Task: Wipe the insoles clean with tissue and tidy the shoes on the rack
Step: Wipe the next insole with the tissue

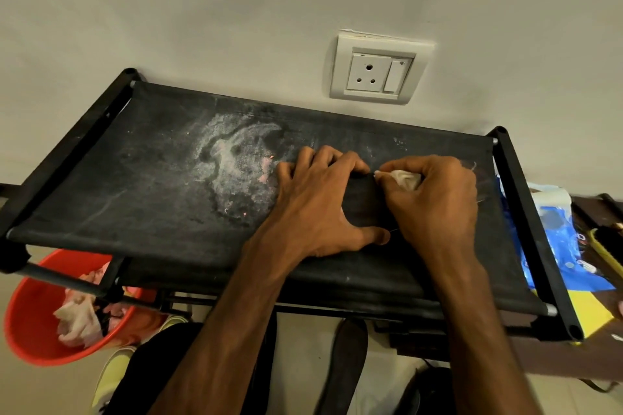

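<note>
A black fabric shoe rack (141, 199) stands against the wall, with a pale dusty stain (236, 165) on its top shelf. On the right half of the shelf lies a dark insole (365, 202), hard to tell from the black cloth. My left hand (320, 205) spans it, fingers at its far edge and thumb at its near edge. My right hand (438, 202) is closed around a crumpled white tissue (404, 178) pressed at the insole's far right end. Another dark insole (344, 367) lies on the floor below.
An orange bucket (30, 323) with used tissues sits on the floor at the left. A yellow-white shoe (111, 377) and a black shoe (424, 391) are on the floor. A blue plastic packet (559, 246) lies right of the rack. A wall socket (374, 72) is above.
</note>
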`<state>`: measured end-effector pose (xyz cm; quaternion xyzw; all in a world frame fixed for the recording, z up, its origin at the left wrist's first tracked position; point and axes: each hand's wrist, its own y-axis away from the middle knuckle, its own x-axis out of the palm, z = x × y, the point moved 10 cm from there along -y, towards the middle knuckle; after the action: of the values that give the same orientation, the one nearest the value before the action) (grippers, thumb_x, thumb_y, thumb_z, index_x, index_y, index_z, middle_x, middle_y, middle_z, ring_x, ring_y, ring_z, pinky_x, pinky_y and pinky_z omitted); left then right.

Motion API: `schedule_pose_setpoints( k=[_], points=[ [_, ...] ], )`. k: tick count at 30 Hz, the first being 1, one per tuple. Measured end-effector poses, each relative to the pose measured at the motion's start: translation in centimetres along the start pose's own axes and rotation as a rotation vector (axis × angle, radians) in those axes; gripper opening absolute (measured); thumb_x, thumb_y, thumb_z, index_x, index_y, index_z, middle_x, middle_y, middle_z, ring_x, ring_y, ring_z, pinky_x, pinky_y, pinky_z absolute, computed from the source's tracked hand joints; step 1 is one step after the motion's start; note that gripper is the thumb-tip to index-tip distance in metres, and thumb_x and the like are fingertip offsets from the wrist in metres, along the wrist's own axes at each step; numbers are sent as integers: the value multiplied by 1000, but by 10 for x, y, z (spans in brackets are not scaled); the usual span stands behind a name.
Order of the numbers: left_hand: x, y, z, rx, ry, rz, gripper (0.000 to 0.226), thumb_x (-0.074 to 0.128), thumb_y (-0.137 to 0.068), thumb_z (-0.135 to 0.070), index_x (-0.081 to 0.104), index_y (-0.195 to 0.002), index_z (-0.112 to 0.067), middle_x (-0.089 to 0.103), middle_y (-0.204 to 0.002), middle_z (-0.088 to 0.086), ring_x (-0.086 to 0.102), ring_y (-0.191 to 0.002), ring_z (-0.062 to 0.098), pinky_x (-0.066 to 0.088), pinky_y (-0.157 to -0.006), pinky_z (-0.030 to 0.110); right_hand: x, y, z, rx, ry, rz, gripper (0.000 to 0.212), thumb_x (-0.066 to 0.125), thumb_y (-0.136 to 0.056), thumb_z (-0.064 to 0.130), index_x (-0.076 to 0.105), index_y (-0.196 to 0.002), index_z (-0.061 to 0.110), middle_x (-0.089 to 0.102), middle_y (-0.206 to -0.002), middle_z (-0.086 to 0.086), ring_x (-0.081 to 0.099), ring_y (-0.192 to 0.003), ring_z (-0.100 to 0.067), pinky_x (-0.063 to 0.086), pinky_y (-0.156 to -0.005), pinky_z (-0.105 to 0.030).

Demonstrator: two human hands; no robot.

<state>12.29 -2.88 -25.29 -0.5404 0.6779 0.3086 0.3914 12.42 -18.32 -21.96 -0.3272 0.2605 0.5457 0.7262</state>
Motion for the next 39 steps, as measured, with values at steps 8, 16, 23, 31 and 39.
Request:
schedule_pose_setpoints(
  k=[8, 16, 23, 31, 39],
  points=[
    [-2, 0, 0, -18, 16, -14, 90, 78, -53, -80, 47, -131, -46, 42, -131, -16, 32, -121, 11, 23, -97, 37, -2, 4, -13, 90, 200, 351, 10, 87, -75, 34, 77, -73, 36, 75, -86, 11, 68, -85, -11, 61, -81, -44],
    [-1, 2, -1, -8, 18, -25, 88, 77, -53, -80, 48, -128, -46, 42, -129, -17, 32, -119, 11, 22, -94, 35, -9, 2, -6, 90, 68, 18, 3, 81, -79, 30, 80, -81, 29, 75, -78, 6, 71, -77, -16, 62, -73, -43],
    [-1, 0, 1, -17, 54, -18, 88, 80, -52, -78, 50, -128, -46, 43, -128, -18, 31, -120, 9, 16, -91, 32, 0, -9, -3, 58, 50, 54, 0, 80, -83, 24, 80, -83, 24, 75, -80, 6, 70, -76, -12, 62, -74, -42],
    [-2, 1, 0, -26, 41, -17, 88, 80, -53, -78, 48, -129, -47, 43, -130, -18, 31, -121, 10, 18, -92, 33, -3, 6, -14, 71, 272, 467, 17, 88, -72, 32, 75, -65, 41, 73, -84, 16, 65, -84, -8, 60, -81, -39],
    [-2, 1, -1, -10, 29, -19, 87, 78, -54, -79, 48, -128, -47, 43, -128, -18, 32, -120, 11, 19, -91, 33, -10, -4, -12, 110, 82, 43, 7, 84, -78, 31, 77, -76, 32, 74, -79, 8, 69, -80, -14, 61, -77, -41]
  ],
)
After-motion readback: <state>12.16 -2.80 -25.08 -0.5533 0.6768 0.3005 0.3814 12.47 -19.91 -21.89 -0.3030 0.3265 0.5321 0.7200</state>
